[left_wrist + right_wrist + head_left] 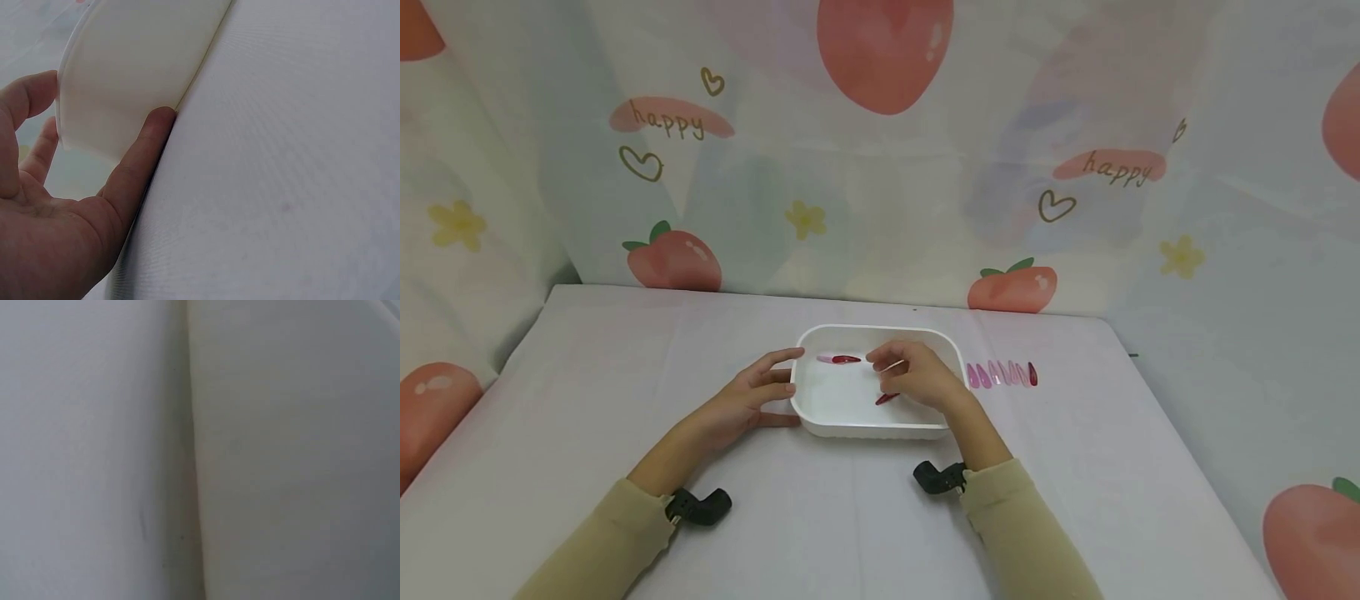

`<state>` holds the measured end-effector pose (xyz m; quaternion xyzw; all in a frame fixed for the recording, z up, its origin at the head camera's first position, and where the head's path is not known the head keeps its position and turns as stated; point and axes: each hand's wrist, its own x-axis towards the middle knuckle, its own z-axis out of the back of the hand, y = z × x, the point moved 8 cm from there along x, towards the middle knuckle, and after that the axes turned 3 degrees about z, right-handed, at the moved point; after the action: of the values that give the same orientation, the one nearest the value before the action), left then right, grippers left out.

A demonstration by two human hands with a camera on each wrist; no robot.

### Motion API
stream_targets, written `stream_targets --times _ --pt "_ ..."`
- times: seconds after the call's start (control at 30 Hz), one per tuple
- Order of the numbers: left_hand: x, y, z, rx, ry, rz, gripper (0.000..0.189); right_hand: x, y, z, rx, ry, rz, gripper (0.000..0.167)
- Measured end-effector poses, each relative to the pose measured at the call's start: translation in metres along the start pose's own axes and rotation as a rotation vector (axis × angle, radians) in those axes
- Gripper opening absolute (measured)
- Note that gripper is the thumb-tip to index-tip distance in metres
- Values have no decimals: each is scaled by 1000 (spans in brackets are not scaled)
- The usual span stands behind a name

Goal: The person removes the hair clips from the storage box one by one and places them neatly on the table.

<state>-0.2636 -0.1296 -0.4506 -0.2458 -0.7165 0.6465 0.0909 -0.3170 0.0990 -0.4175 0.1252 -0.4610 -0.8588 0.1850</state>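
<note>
A white rectangular tray [857, 431] stands on the table. My left hand [743, 392] steadies its left end, fingers spread; in the left wrist view the thumb [147, 147] lies along the tray's outer wall [119, 75]. My right hand [917, 375] reaches over the tray's right half, fingers loosely bent with a gap between the fingertips. Just under those fingers is a dark red snap hair clip [886, 399], partly hidden. Farther left in the tray lie another red hair clip [847, 359] and a pale pink one [824, 359], end to end. The right wrist view shows no hand.
Right of the tray, several hair clips stand in a row on the white cloth, from a pink clip [973, 376] to a dark red clip [1033, 374]. A patterned cloth [880, 183] hangs behind the table. Each wrist wears a black camera [700, 507].
</note>
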Motion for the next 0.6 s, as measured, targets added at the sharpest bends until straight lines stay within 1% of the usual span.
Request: stream_targets --times 0.1,0.17,0.27,0.33,0.43,0.6 --pt "0 0 1 5 -2 3 62 -1 1 -5 -73 45 -1 46" --pt "0 0 1 7 0 4 62 -3 2 -7 -130 58 1 50" --pt "0 0 1 6 2 3 62 -3 3 -8 -186 68 0 50" --pt "0 0 0 4 5 -1 62 -4 3 -9 -203 65 -14 49" --pt "0 0 0 -1 6 -3 62 -4 1 -9 -190 59 -40 48" --pt "1 1 1 1 5 -5 62 -4 -3 -9 -105 60 -83 47"
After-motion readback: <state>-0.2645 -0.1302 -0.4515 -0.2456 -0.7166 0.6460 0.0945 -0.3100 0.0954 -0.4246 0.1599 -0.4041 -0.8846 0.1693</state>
